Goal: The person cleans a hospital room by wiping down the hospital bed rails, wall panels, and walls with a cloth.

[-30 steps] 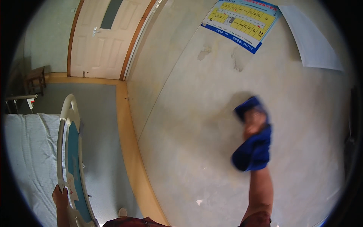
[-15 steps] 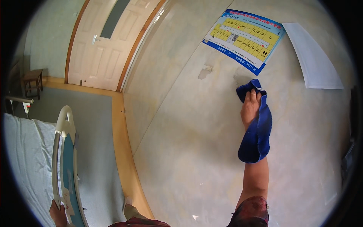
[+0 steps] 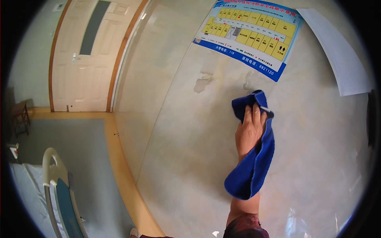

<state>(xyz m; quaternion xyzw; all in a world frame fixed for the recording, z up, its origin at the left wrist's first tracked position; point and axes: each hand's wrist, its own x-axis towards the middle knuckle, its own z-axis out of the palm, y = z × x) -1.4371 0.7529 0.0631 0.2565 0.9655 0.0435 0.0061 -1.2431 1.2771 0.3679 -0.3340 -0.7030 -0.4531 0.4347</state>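
One arm in view, and it's bare from the wrist down past the elbow. The right hand (image 3: 249,133) wears no glove, ring or watch. Below the forearm, a short sleeve (image 3: 244,229) shows, dark reddish with a mottled, patterned look.

Glossy beige wall (image 3: 186,131), cream door (image 3: 85,59), grey floor (image 3: 79,154), bed footboard (image 3: 59,194)

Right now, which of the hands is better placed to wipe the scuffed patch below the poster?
The right hand. It presses the blue cloth flat on the wall, just below the scuffed patch under the poster. The left hand is out of view.
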